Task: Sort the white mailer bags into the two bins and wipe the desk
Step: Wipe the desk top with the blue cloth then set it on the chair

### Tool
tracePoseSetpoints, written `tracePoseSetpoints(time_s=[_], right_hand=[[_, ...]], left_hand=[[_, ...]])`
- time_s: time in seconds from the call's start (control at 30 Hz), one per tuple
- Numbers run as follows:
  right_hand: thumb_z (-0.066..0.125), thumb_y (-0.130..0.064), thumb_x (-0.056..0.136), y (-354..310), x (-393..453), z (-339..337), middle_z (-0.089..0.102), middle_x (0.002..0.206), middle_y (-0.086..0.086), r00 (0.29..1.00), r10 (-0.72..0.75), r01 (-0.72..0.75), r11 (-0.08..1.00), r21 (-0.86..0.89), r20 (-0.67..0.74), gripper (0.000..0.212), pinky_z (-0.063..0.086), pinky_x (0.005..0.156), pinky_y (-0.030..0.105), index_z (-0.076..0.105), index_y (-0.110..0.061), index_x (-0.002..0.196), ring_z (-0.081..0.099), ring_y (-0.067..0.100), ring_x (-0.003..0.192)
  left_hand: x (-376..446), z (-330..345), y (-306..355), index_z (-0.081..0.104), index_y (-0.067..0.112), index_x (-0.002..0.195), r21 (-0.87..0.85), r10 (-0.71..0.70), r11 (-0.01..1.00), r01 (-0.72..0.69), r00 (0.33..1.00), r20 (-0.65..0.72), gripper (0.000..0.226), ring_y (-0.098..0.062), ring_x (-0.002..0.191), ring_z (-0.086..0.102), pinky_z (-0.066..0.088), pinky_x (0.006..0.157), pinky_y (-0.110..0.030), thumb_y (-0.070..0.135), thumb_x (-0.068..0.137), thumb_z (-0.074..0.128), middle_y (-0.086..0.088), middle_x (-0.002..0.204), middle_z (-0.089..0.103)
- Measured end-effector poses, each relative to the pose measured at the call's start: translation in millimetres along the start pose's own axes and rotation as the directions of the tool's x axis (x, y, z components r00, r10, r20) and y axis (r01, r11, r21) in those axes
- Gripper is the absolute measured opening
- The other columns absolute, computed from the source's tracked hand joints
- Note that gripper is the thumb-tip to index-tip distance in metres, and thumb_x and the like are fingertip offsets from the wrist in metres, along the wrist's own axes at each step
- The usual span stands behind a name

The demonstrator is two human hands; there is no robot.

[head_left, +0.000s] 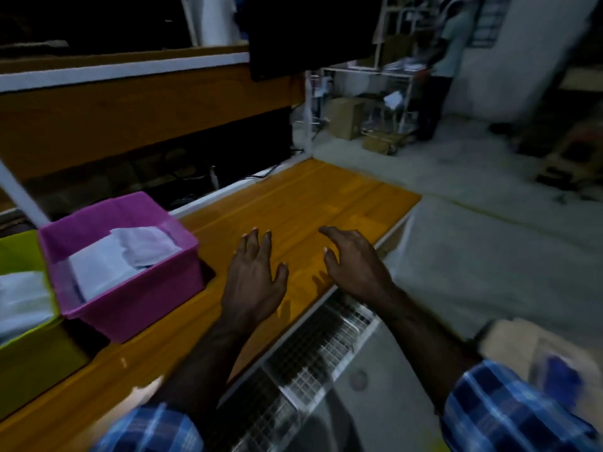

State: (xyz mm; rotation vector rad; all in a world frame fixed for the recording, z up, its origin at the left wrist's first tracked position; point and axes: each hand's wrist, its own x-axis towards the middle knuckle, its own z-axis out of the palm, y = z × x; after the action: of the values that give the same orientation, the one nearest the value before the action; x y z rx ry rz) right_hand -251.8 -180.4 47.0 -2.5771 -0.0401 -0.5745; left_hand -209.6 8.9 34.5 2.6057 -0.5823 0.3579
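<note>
Above the orange desk (326,197), left hand (253,278) and right hand (354,262), fingers spread, empty.

An orange wooden table (329,203) runs from the lower left of the frame to the centre, with a white edge along its back. A pink bin (137,288) stands on it at centre left, and a green bin (29,363) sits just beside that at the left edge. White bags lie in both.
</note>
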Motion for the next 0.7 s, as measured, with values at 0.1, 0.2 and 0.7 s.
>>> tracePoseSetpoints(time_s=[0.1,0.2,0.7], right_hand=[[0.053,-0.015,0.095,40,-23,-27,0.057,0.133,0.007,0.996,0.079,-0.08,0.996,-0.033,-0.034,0.044,0.042,0.092,0.033,0.049,-0.013,0.139,0.049,0.026,0.121],[0.054,-0.014,0.092,84,-53,-52,0.06,0.129,0.008,0.982,0.167,-0.172,0.984,-0.055,-0.083,0.045,0.042,0.094,0.032,0.051,-0.015,0.137,0.051,0.026,0.119],[0.052,-0.011,0.092,289,-219,-186,0.058,0.131,0.009,0.794,0.561,-0.596,0.795,-0.118,-0.233,0.046,0.034,0.1,0.029,0.049,-0.013,0.137,0.049,0.028,0.122]], left_hand=[[2,24,37,0.02,0.016,0.151,-0.01,0.068,0.998,-0.068,0.996,0.055,0.066,-0.024,0.146,0.01,0.021,0.116,-0.043,0.046,0.096,0.042,-0.007,0.159,0.013],[2,53,84,0.021,0.016,0.151,-0.029,0.137,0.99,-0.135,0.984,0.116,0.069,-0.027,0.145,0.013,0.023,0.115,-0.045,0.052,0.093,0.034,-0.009,0.158,0.016],[-14,215,331,0.035,0.011,0.145,-0.177,0.42,0.907,-0.382,0.846,0.329,0.07,-0.033,0.139,0.029,0.031,0.111,-0.047,0.049,0.086,0.038,-0.016,0.15,0.035]])
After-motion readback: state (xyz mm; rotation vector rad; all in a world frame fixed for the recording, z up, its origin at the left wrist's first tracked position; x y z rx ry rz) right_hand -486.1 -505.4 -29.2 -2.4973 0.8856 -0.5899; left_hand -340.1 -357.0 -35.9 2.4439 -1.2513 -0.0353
